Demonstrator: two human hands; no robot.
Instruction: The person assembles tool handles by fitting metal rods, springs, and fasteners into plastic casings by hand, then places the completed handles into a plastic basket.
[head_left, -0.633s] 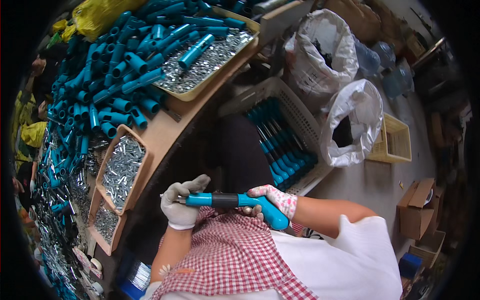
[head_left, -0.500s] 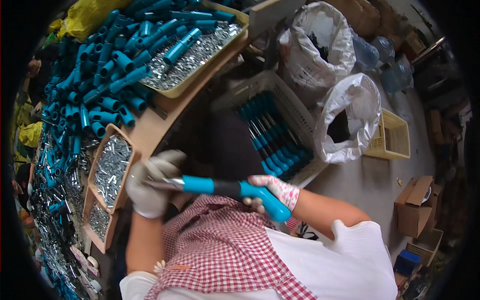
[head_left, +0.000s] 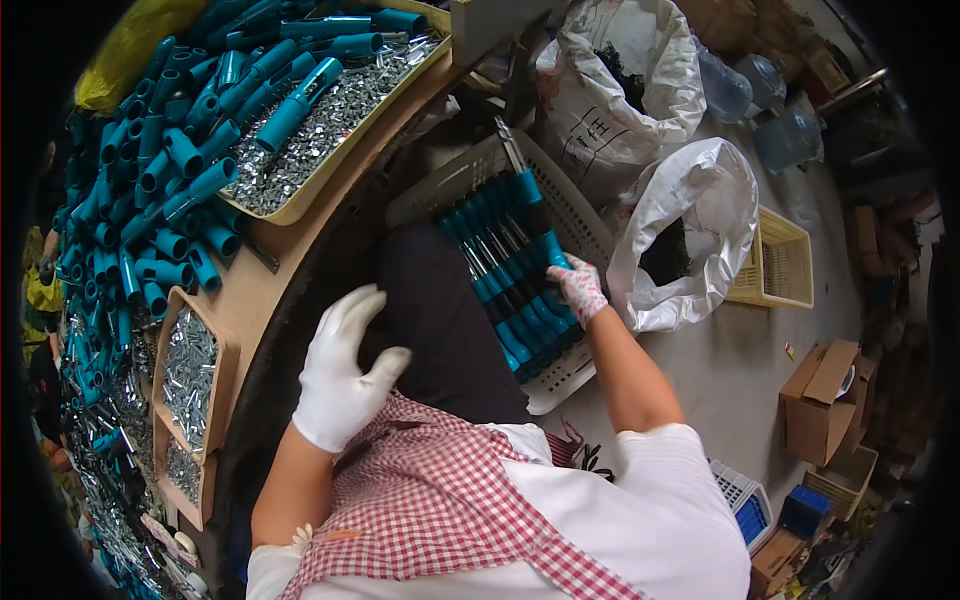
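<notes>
Concrete floor (head_left: pixel 730 370) holds 2 white sacks; right hand (head_left: pixel 580 290) pinches a blue-handled tool (head_left: pixel 548 245), left hand (head_left: pixel 340 375) spread.

The right hand (head_left: pixel 580 289) is covering the end of a blue tool (head_left: pixel 548 250); black rim is cutting off the table (head_left: pixel 262 290).

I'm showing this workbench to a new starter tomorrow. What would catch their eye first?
Probably the mass of teal tubes heaped over the bench at upper left, spilling into a tray of small metal parts. Next, the white basket on the floor holding teal-handled tools in rows, with the right hand on them; the left hand hovers empty by the bench edge.
</notes>
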